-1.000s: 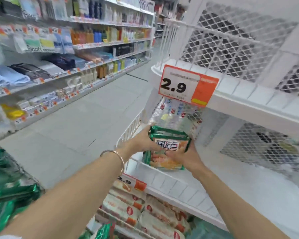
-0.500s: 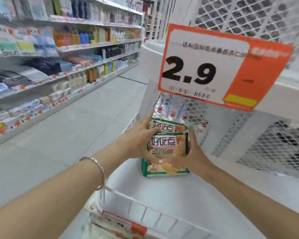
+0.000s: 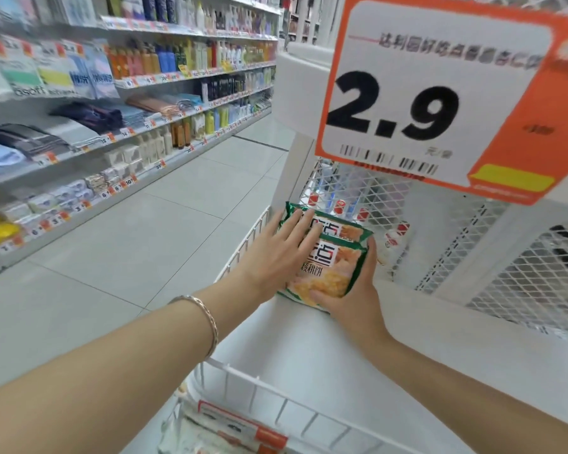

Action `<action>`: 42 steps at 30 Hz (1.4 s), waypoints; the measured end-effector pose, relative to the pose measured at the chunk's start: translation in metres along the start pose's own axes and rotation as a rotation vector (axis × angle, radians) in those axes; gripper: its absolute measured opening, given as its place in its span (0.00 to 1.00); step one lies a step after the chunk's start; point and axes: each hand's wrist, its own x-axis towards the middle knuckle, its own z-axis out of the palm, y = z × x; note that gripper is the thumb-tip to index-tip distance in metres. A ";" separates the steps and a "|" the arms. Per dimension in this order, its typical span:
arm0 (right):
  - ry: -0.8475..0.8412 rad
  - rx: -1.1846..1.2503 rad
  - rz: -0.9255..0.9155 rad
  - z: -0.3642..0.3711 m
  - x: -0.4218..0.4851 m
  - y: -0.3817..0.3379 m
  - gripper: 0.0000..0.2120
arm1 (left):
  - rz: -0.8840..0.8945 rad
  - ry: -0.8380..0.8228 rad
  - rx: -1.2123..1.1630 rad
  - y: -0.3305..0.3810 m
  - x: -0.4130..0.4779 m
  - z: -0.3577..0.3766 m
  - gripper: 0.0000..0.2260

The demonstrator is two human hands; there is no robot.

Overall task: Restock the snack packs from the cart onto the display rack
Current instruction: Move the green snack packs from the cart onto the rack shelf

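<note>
Pale floor tiles point(image 3: 151, 244) ran down a shop aisle, with stocked shelving point(image 3: 118, 132) on the far side and a white rack point(image 3: 295, 70) close by, a 2.9 price tag point(image 3: 423, 93) clipped to its upper tier. Two green packs point(image 3: 336, 267) lay stacked at the far left corner of the rack's middle shelf point(image 3: 309, 348), beside the wire rail point(image 3: 246, 247) and near the mesh back point(image 3: 538, 276). The left hand point(image 3: 276, 253) lay flat on top of them, fingers straight and spread, pressing down. The right hand point(image 3: 354, 290) gripped their near right edge, thumb on the front face and fingers curled round the side.

Restocking looked to be at an early stage for this shelf: these two packs were the only ones seen on it. They seemed as good as placed, wanting only to be let go. Lower down, beneath the shelf, other packs point(image 3: 191, 434) showed. The cart was out of view, so how much stock remained to be brought across could not be told.
</note>
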 end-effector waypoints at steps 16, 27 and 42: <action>-0.276 0.079 0.055 -0.022 0.007 -0.009 0.57 | -0.084 -0.026 -0.095 -0.011 -0.008 0.010 0.57; -0.194 -1.293 -0.766 -0.046 0.026 0.022 0.43 | -0.089 -0.105 0.105 0.005 -0.003 0.010 0.43; -0.347 -0.719 -0.497 -0.035 -0.110 -0.148 0.20 | -0.434 -0.239 -0.266 -0.025 -0.212 -0.110 0.35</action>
